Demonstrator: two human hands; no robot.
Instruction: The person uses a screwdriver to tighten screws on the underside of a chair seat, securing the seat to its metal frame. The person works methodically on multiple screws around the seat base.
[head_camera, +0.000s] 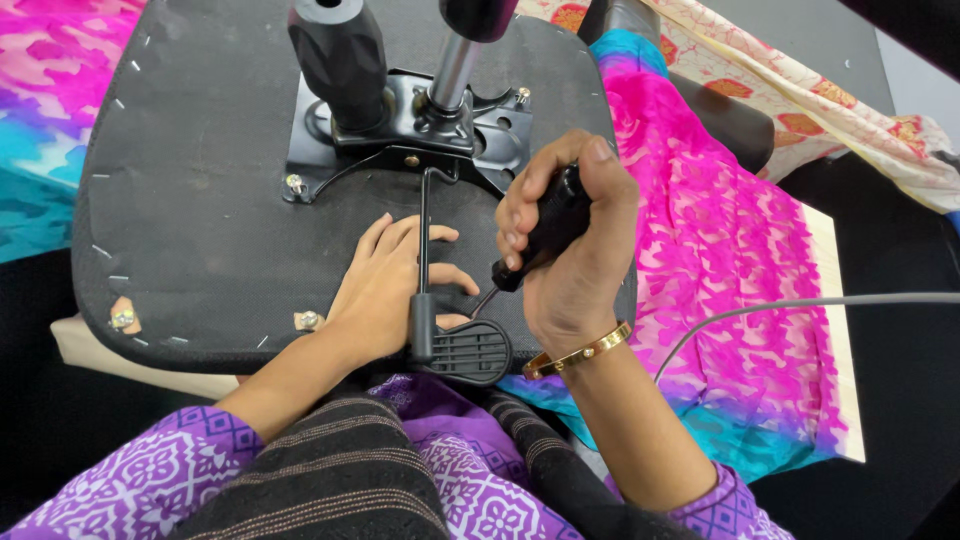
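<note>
Head view looks down on an upturned chair seat (200, 200), its black fabric underside stapled round the edge, lying on a bright pink and turquoise cloth (720, 240) over the worktop (835, 300). My right hand (570, 250) is closed in a fist round the black ribbed handle of a screwdriver (548, 228); its thin metal shaft slants down toward the seat fabric just beside my left hand (390, 285). My left hand lies flat on the seat, fingers spread and holding nothing, touching the thin bent rod of the lever (424, 240), which ends in a ridged black plastic paddle (470, 352) at the near edge.

As I judge it, the tip sits so near my left fingers that a slip off a screw head could jab them, and the smooth cloth underneath could let the seat slide under pressure. The black steel plate (410, 130) is glossy and stamped, with a shiny bolt (294, 184) at its corner and a chrome column (452, 75) rising beside a knurled rubbery post (340, 55).
</note>
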